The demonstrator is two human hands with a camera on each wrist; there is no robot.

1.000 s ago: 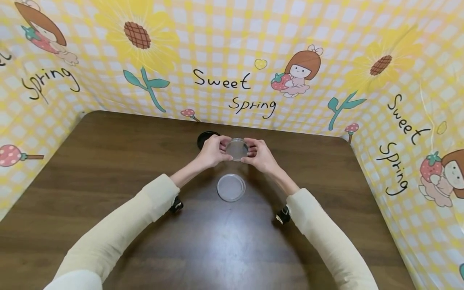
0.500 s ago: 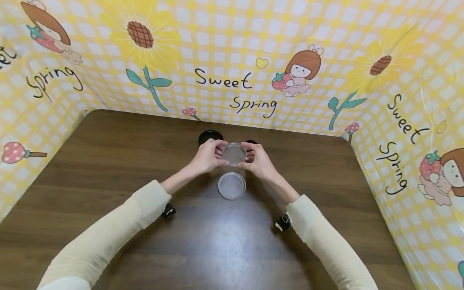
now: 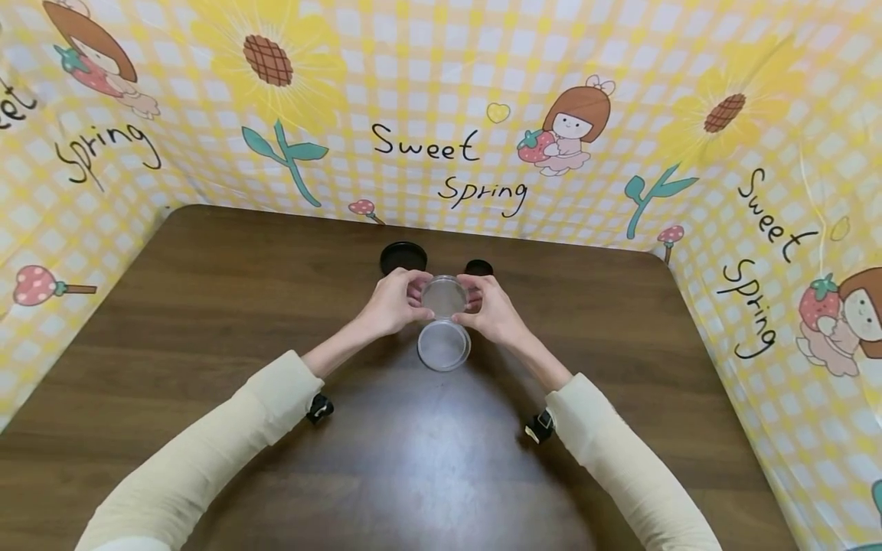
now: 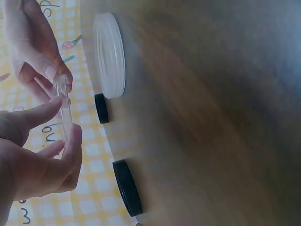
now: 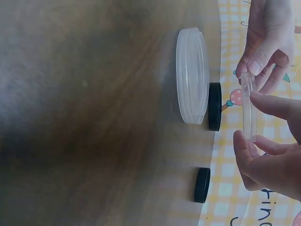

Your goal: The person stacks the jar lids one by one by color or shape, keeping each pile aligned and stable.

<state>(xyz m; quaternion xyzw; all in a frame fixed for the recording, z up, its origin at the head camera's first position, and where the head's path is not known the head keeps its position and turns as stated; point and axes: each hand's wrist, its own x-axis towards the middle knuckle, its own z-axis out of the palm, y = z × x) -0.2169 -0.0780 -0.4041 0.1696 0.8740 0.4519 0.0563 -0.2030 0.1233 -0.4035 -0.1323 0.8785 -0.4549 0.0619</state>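
Observation:
Both hands share a clear round shallow dish, like a petri dish (image 3: 444, 297), above the table. My left hand (image 3: 394, 303) pinches its left edge between thumb and fingers. The right edge is pinched the same way by my right hand (image 3: 493, 309). In the wrist views the held dish (image 4: 64, 106) is seen edge-on, with the fingers at its two ends. A second clear dish (image 3: 444, 346), larger in the right wrist view (image 5: 192, 77), lies flat on the table just in front of the hands in the head view. Whether either piece is a lid I cannot tell.
Behind the left hand lies a black round lid-like disc (image 3: 403, 259). A smaller black disc (image 3: 478, 267) sits behind the right hand. The brown wooden table (image 3: 207, 306) ends at a yellow checked cloth (image 3: 427, 84) at the back and sides.
Both hands have drawn the held dish a little toward me and slightly left. The smaller black disc, hidden at first, now shows behind the right hand. The head view has shifted slightly.

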